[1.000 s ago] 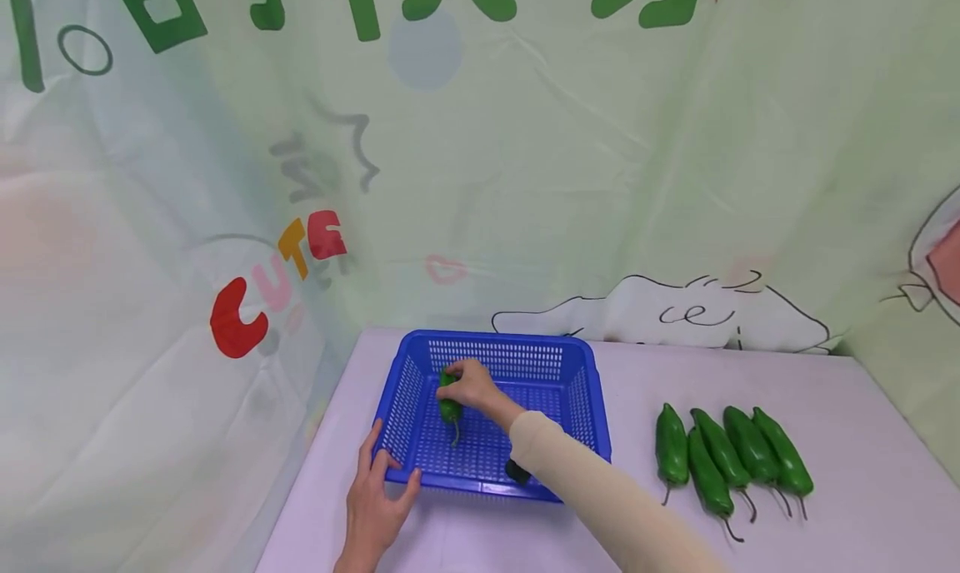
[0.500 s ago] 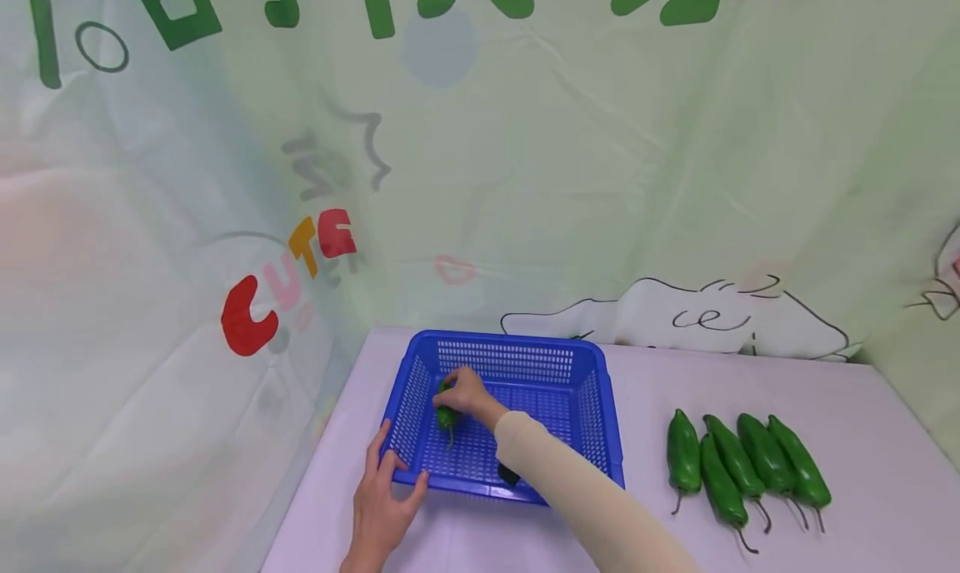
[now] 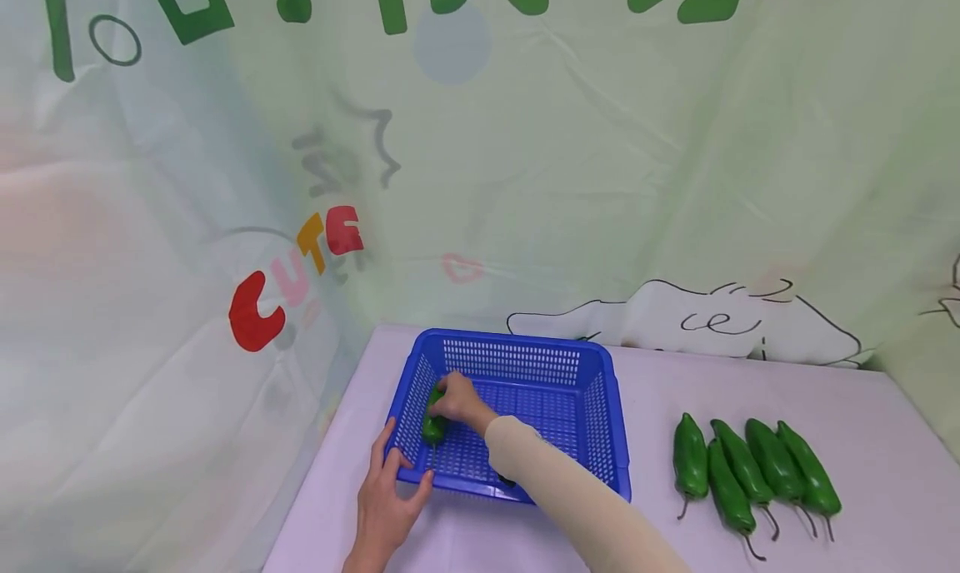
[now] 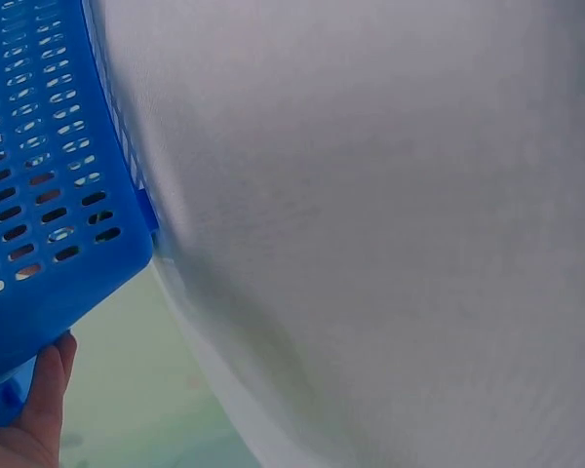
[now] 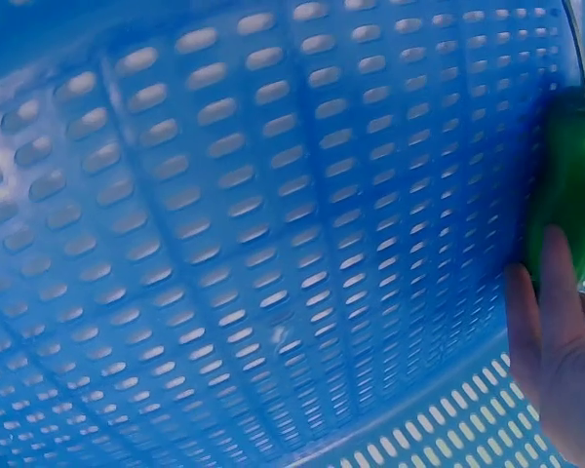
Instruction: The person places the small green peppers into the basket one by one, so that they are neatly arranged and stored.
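Observation:
A blue plastic basket [image 3: 547, 415] with perforated walls stands on the table. My left hand [image 3: 386, 506] holds its near left corner, fingers at the left rim and thumb at the front; the left wrist view shows a few of these fingers [image 4: 51, 390] below the basket wall. Inside the basket, a green pepper [image 3: 432, 430] lies along the left wall with its stem toward me. My right hand [image 3: 461, 402] grips this pepper from above. In the right wrist view, fingers [image 5: 558, 283] touch the pepper [image 5: 575, 185], which is partly cut off by the frame edge.
Several green peppers [image 3: 742, 473] lie side by side on the white table [image 3: 652, 381], right of the basket, stems toward me. A printed cloth curtain [image 3: 562, 181] hangs behind and to the left. The right sleeve [image 3: 570, 490] crosses the basket's front rim.
My right hand has moved the pepper left and slightly nearer, against the basket's left wall. The left hand has stayed at the corner. The head view has shifted a little.

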Available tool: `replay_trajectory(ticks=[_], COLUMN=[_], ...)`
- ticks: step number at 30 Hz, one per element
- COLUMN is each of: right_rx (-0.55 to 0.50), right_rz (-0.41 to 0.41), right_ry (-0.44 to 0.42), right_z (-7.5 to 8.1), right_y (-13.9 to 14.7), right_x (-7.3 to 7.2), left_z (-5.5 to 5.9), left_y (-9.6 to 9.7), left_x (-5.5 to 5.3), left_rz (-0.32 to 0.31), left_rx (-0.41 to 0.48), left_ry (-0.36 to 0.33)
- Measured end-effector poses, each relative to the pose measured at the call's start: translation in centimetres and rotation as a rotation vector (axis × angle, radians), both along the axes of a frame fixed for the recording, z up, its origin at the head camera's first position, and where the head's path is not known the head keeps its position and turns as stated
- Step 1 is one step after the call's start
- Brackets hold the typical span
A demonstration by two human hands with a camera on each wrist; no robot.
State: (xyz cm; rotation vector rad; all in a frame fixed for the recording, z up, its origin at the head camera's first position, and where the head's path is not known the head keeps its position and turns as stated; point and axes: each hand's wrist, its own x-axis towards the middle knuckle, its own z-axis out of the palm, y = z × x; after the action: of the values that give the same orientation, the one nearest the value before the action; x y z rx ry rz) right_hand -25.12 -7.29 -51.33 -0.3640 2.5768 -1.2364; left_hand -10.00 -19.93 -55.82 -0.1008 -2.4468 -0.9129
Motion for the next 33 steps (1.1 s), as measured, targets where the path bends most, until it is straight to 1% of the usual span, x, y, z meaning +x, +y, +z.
replay_trajectory(ticks=[4,13,16,19,21,25,33], right_rx=[-0.004,-0.032,-0.039,-0.045,-0.051,-0.074,-0.112], right_rz=[-0.004,-0.022,-0.022,-0.031,-0.036,-0.026,0.038], right_ry=[0.026,0.019,0.003,-0.039,-0.070,-0.099,-0.055], right_z=[-0.2,0.3,0.4,0.7,1.2,2.6,5.6], right_y=[0.3,1.4,1.8,2.1,2.3,2.7,3.6], right_x=[0.2,0.5,0.5,0.3,0.2,0.2,0.7], left_z=[-0.1,0.2,0.2,0.2,0.1,-0.1,-0.1], left_y=[0.3,0.9,1.0,1.1,1.1,0.9,0.1], left_x=[0.0,0.1,0.0,0.0,0.0,0.0,0.1], left_rz=[-0.011,-0.027,-0.029,-0.027,-0.024,-0.018,-0.009], left_rx=[0.001,0.005,0.001,-0.002,-0.003,-0.005,-0.004], left_ry=[0.004,0.008,0.016,0.022,0.025,0.035,0.063])
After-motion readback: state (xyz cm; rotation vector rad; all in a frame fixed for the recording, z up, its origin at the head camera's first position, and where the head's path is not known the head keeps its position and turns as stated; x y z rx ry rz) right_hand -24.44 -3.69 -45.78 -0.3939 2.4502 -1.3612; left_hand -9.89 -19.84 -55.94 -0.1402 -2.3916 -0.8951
